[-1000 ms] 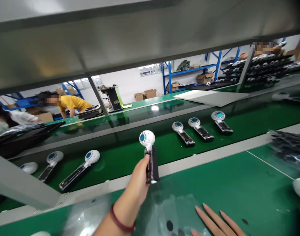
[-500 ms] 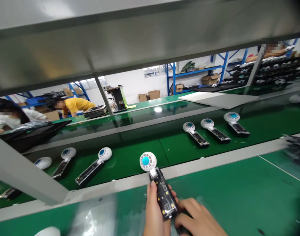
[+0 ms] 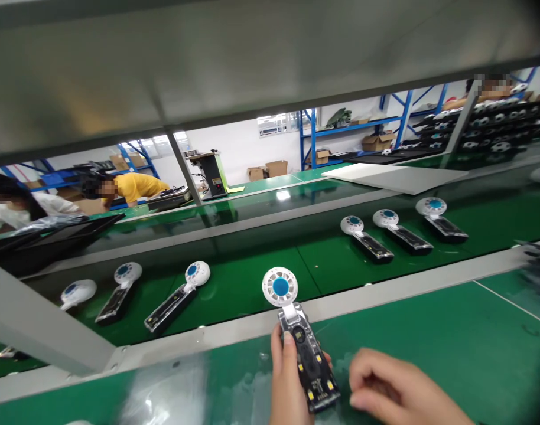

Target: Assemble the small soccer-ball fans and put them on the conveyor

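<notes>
My left hand [image 3: 288, 378] is wrapped around the dark body of a handheld device [image 3: 312, 360], its thumb lying along one side. The device has a round white head [image 3: 280, 287] with a blue centre and slots around it. Yellow squares and a round dark part show on its black, clear-edged body. To the right of it, apart from the device, is my right hand [image 3: 394, 386]. Its fingers are curled towards the thumb; whatever lies inside them, if anything, is hidden.
Similar devices lie on the green conveyor belt, one [image 3: 176, 304] left and several right [image 3: 371, 242]. A grey post [image 3: 44, 319] stands at left, a metal shelf [image 3: 208, 77] overhead. A clear plastic sheet [image 3: 163, 389] lies on the bench. Co-workers [image 3: 137, 186] sit beyond.
My right hand has come away from the device's lower end and moved right. The held device has turned its face more towards me. Belt devices appear shifted slightly right.
</notes>
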`<state>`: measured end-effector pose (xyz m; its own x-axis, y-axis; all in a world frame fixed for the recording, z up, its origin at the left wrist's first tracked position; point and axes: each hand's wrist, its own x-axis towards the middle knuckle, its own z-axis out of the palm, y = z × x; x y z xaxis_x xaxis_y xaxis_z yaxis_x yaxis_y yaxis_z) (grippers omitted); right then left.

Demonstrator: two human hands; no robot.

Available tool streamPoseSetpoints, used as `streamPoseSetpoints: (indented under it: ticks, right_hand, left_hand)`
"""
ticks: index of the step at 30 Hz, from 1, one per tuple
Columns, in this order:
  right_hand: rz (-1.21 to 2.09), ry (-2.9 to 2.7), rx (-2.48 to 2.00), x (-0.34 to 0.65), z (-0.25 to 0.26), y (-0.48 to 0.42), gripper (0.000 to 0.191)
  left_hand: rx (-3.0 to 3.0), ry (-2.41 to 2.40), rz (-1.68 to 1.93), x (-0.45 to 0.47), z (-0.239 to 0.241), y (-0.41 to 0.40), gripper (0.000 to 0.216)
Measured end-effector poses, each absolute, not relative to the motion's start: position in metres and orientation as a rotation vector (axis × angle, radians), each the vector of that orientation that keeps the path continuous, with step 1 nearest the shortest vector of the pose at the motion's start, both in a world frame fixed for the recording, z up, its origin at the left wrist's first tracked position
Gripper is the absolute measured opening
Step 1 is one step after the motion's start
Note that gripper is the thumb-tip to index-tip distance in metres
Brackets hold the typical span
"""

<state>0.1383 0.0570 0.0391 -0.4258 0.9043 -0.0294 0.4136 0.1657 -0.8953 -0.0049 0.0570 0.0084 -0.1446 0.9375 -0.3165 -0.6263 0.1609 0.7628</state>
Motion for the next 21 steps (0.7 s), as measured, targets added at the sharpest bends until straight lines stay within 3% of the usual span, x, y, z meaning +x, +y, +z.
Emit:
streamPoseSetpoints:
  ticks: [4,11,21]
  right_hand:
    - [1.358,-1.748,-1.238,0.122,0.068,0.077,0.011]
    - [1.05,-1.95,-1.186,0.102,0.069,0.091,0.021]
    - [0.934,-2.058,-1.208,0.102,0.065,0.091,0.022]
  left_hand:
    - [0.432,1.228,1.39,-0.007,0.009,0.055,0.052]
    - [0.517,1.382,1.439,-0.005,0.005,0.055,0.061]
    - [0.519,1.445,1.403,-0.005,0.002,0.054,0.066]
